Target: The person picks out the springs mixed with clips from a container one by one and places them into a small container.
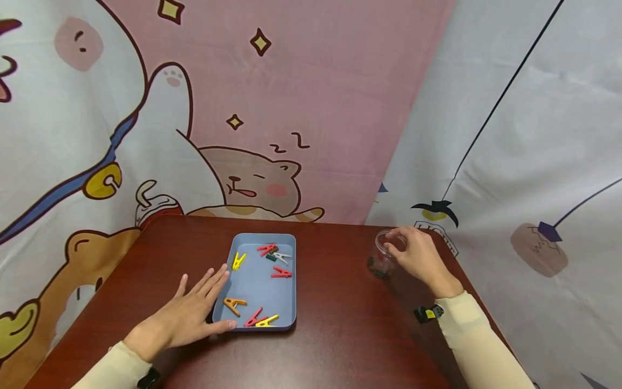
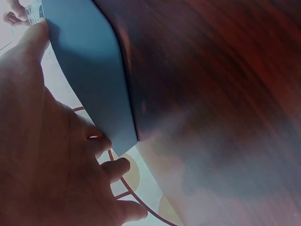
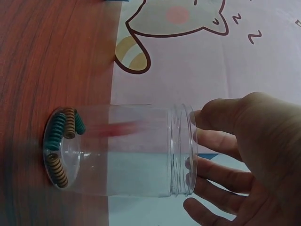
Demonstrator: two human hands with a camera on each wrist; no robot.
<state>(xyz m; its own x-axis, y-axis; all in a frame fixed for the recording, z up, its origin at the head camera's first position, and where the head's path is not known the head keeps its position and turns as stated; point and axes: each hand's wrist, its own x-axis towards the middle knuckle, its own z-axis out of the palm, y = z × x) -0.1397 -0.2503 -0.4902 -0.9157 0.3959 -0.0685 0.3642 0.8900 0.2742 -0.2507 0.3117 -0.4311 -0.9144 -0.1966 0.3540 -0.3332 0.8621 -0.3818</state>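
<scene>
My right hand (image 1: 420,256) is at the mouth of a clear jar (image 3: 141,181), fingers loosely bent at the rim, with nothing visible between them. A blurred red streak (image 3: 115,129) shows inside the jar; its kind cannot be made out. Green coils (image 3: 56,132) and brown coils (image 3: 57,170), like small springs, lie on the jar's bottom. My left hand (image 1: 187,316) rests its spread fingers along the left side of a blue-grey tray (image 1: 259,289). In the tray lie red clothespins (image 1: 282,273), yellow clothespins (image 1: 238,261), an orange clothespin (image 1: 234,304) and a white clothespin (image 1: 282,256).
A small green coil (image 1: 271,257) and a brown coil (image 1: 274,250) lie among the clothespins at the tray's far end. Tray and jar stand apart on a dark red-brown table (image 1: 335,302). Printed cloth (image 1: 330,108) hangs behind the table's far edge and along the right.
</scene>
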